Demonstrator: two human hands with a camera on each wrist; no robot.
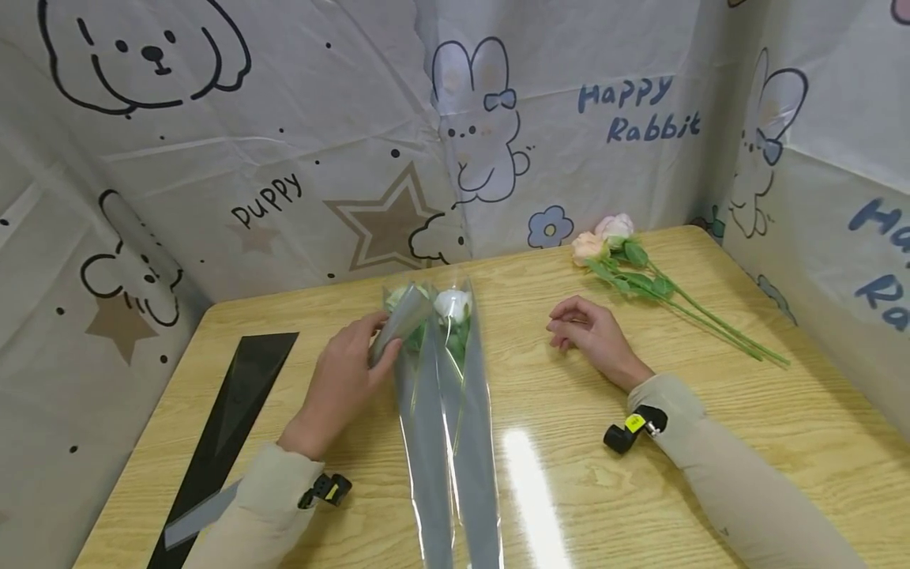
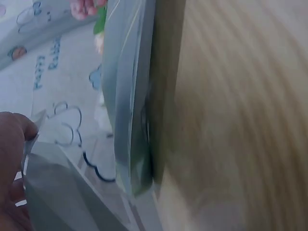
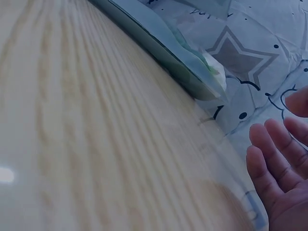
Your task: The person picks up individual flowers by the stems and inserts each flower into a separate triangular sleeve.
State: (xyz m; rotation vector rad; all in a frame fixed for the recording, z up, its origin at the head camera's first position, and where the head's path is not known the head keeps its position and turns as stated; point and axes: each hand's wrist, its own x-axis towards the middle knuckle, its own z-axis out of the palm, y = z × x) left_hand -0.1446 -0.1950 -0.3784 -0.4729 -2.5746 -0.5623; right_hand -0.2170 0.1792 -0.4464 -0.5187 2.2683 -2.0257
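Beige fabric sleeves [image 1: 746, 470] flank round, white, plastic-wrapped flowers [image 1: 453, 307], left grip [image 1: 344, 378] pinching folded grey film [image 1: 400, 322], probably aloft to spare them, right grip [image 1: 590, 336] loose, empty.

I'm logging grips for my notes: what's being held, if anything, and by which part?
The left hand holds a grey wrapping sheet by one edge, in its fingers. The right hand holds nothing.

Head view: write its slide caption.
Left hand holds grey wrapping by two sleeved flowers; right hand free, near two loose roses.
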